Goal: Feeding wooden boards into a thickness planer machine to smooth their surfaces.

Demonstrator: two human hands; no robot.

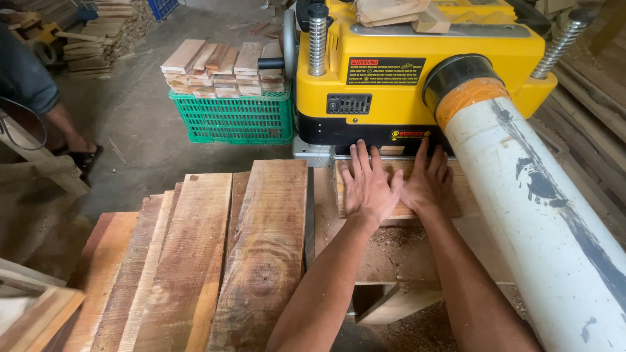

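Observation:
Both of my hands lie flat, side by side, on a short wooden board that rests on the infeed table of a yellow thickness planer. My left hand presses the board's left half, fingers spread toward the machine's mouth. My right hand covers the right half, its fingertips close to the black opening. The board's far end sits at the planer's slot.
A stack of rough planks lies to my left. A green plastic crate piled with cut wood pieces stands behind it. A thick white dust pipe runs down the right side. Another person's leg and sandal are at the far left.

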